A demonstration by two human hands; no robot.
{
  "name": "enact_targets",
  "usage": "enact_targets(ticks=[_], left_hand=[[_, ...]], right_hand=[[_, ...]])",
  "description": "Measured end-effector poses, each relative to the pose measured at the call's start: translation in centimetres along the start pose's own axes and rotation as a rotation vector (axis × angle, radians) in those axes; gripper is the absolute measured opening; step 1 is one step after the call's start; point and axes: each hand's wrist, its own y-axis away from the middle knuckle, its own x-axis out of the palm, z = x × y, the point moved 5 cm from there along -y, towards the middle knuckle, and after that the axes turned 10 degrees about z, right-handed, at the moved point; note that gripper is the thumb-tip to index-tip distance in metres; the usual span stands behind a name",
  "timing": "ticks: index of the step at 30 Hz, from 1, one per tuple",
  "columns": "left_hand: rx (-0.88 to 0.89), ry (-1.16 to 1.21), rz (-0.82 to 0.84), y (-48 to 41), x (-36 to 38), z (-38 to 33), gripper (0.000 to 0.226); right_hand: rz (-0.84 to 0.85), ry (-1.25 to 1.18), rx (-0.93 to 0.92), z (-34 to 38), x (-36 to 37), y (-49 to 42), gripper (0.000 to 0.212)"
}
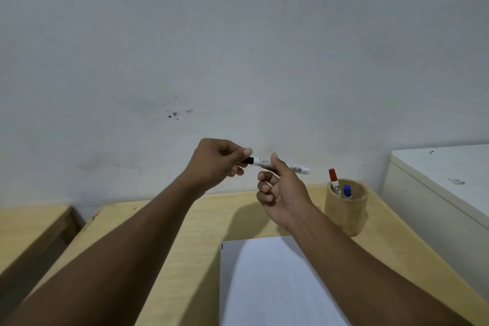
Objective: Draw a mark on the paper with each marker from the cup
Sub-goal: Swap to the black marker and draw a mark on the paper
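I hold a white marker [300,168] with a black cap level in the air above the desk. My left hand [215,163] pinches the black cap end. My right hand [280,190] grips the white barrel between thumb and forefinger. A white sheet of paper [267,280] lies on the desk below, with a short black mark [222,246] at its far left corner. To the right stands a brown cup [346,209] holding a red-capped marker [334,178] and a blue-capped marker [347,191].
The light wooden desk [185,241] meets a pale wall [238,61]. A second wooden surface [29,225] sits at the left across a gap. A white cabinet [444,182] stands at the right, beside the cup.
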Motion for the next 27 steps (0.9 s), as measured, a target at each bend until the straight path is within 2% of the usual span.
enact_targets(ticks=[5,8,11,13,15,18,20,23,24,27], left_hand=[[-0.091,0.066,-0.027,3.1,-0.7,5.4,0.021],[-0.164,0.131,-0.016,4.3,-1.0,7.9,0.02],[-0.208,0.223,-0.007,5.2,-1.5,9.8,0.025],[-0.241,0.248,-0.053,5.9,-2.8,11.1,0.03],[-0.275,0.154,-0.071,6.7,-4.3,12.9,0.025],[-0.292,-0.231,0.03,7.3,-4.3,14.8,0.009],[-0.312,-0.41,0.126,7.5,-2.7,15.3,0.016],[-0.316,-0.47,0.212,7.7,-0.3,15.2,0.009],[-0.322,-0.476,0.227,7.7,0.0,15.2,0.005],[-0.331,-0.525,0.284,7.6,0.4,15.0,0.01]], right_hand=[[0.001,0.065,0.049,-3.7,0.0,-0.6,0.022],[0.067,0.176,0.04,-5.2,-0.4,-1.0,0.024],[0.129,0.277,0.013,-5.2,-0.8,-1.3,0.022],[0.1,0.28,-0.018,-3.9,-1.8,-1.4,0.02],[0.058,0.313,-0.034,-2.6,-3.1,-1.5,0.02],[0.06,0.433,-0.006,-2.3,-4.4,-1.3,0.015],[0.068,0.494,0.023,-3.5,-4.7,-1.0,0.02],[0.058,0.549,0.051,-5.5,-4.8,-0.6,0.024],[0.053,0.564,0.058,-6.1,-4.8,-0.5,0.023],[0.052,0.618,0.053,-7.5,-4.7,-0.1,0.013]])
